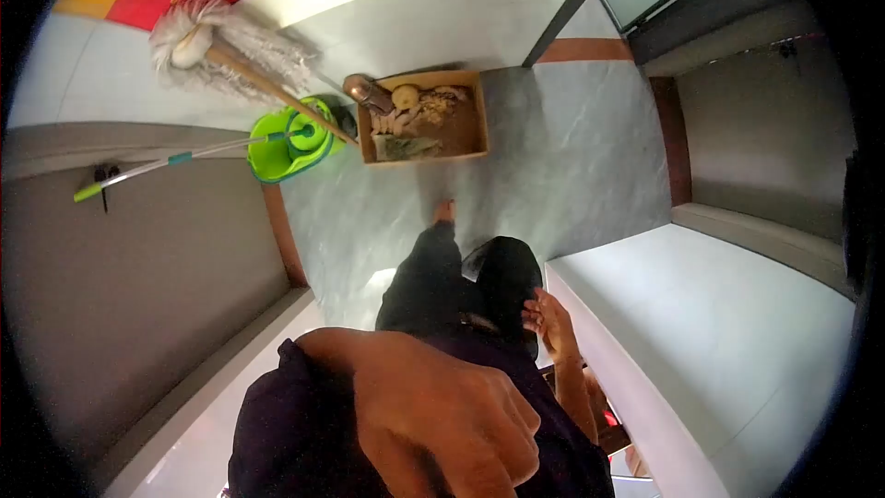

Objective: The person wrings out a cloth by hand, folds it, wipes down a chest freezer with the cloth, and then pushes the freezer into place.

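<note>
Close to the camera, my left hand (447,415) is raised in front of my body with its fingers curled in. Whatever it may hold is hidden under the knuckles. My right hand (550,321) hangs low beside my dark trousers (424,281), its fingers loosely bent and somewhat apart, with nothing visible in them. One bare foot (445,211) shows on the grey floor (572,166). Ahead of it stands an open cardboard box (422,159) holding a shiny brown object (367,92), a round yellowish piece (406,97) and other small items I cannot make out.
A green mop bucket (267,161) stands left of the box, with a long-handled mop (180,159) in it. A white string mop (194,46) with a wooden handle leans on the wall. Dark door panels (138,258) flank the left; a pale ledge (728,314) runs along the right.
</note>
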`<action>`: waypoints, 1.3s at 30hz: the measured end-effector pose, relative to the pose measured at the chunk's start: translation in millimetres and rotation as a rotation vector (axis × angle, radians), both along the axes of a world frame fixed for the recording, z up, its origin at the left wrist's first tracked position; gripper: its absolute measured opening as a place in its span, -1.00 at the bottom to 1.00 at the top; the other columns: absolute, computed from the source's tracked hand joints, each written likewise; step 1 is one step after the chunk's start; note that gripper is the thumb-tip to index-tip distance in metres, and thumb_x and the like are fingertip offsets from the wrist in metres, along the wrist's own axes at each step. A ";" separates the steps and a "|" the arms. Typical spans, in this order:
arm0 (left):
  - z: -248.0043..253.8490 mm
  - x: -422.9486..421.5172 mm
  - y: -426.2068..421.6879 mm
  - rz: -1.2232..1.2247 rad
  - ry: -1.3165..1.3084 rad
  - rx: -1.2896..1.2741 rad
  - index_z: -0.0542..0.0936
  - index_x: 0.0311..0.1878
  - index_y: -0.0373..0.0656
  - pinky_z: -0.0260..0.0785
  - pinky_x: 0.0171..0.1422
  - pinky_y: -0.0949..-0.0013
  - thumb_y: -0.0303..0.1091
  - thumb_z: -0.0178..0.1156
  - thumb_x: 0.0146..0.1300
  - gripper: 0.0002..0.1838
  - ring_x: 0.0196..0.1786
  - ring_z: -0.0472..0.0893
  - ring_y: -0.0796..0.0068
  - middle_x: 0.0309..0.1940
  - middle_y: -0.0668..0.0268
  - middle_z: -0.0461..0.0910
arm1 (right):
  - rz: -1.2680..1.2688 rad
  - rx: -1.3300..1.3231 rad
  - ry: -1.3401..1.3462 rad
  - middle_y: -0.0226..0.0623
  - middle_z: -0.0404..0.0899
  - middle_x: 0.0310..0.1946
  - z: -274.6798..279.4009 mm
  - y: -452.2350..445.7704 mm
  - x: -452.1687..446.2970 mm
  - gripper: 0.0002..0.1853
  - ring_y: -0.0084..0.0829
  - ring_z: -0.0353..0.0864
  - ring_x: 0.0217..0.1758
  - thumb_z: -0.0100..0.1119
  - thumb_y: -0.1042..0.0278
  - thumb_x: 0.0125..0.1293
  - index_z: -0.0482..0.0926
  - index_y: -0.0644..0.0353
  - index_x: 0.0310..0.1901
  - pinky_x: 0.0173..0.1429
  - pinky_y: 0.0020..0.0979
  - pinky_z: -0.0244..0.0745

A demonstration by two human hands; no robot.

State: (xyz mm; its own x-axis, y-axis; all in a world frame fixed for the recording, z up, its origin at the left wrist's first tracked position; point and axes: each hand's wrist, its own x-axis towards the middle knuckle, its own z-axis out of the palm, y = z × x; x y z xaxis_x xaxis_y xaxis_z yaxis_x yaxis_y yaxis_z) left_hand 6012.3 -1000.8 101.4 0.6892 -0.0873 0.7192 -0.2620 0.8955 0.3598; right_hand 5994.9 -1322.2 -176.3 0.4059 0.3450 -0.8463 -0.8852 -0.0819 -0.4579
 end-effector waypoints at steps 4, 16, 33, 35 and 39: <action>-2.7 60.2 -16.8 0.008 0.102 -0.016 0.71 0.11 -0.26 0.22 -0.43 0.33 -0.16 0.29 0.41 -0.61 -0.54 0.51 0.49 -0.45 0.34 0.61 | 0.089 -0.098 -0.023 -0.28 0.64 -0.04 -26.9 35.3 79.8 -0.42 -0.42 0.66 -0.09 0.20 -0.07 0.46 0.44 0.15 0.34 -0.07 -0.40 0.58; -27.7 268.9 -77.0 0.153 0.447 0.827 0.66 -0.12 -0.19 0.52 -0.03 0.18 -0.36 0.43 0.25 -0.80 -0.13 0.69 0.19 -0.23 0.17 0.68 | 0.546 -0.126 -0.324 -0.27 0.67 -0.18 -84.6 -19.8 341.6 -0.48 -0.48 0.67 -0.22 0.24 0.14 0.45 0.47 0.34 0.28 -0.21 -0.47 0.58; -1.4 572.0 -22.2 2.312 0.067 1.802 0.26 0.48 -0.19 -0.13 0.61 -0.38 -0.09 0.18 0.39 -0.31 0.61 0.02 -0.24 0.54 -0.21 0.06 | 0.361 -0.045 -0.483 -0.30 0.70 -0.24 -129.1 11.2 581.8 -0.58 -0.54 0.67 -0.27 0.26 0.22 0.41 0.57 0.39 0.13 -0.19 -0.51 0.57; 9.4 596.3 -18.3 2.421 0.041 1.812 0.19 0.51 -0.22 -0.18 0.62 -0.37 -0.06 0.17 0.40 -0.26 0.62 -0.02 -0.23 0.56 -0.21 0.01 | 0.374 -0.053 -0.351 -0.29 0.70 -0.23 -88.3 20.3 625.3 -0.58 -0.54 0.67 -0.27 0.26 0.21 0.41 0.57 0.38 0.14 -0.20 -0.50 0.57; 20.1 639.5 -9.2 2.608 0.111 1.834 0.05 0.55 -0.30 -0.21 0.63 -0.36 -0.03 0.15 0.42 -0.17 0.62 -0.05 -0.23 0.56 -0.21 -0.02 | 0.372 -0.010 -0.214 -0.28 0.71 -0.23 -73.6 23.8 673.0 -0.56 -0.53 0.69 -0.28 0.23 0.21 0.43 0.55 0.37 0.18 -0.21 -0.50 0.58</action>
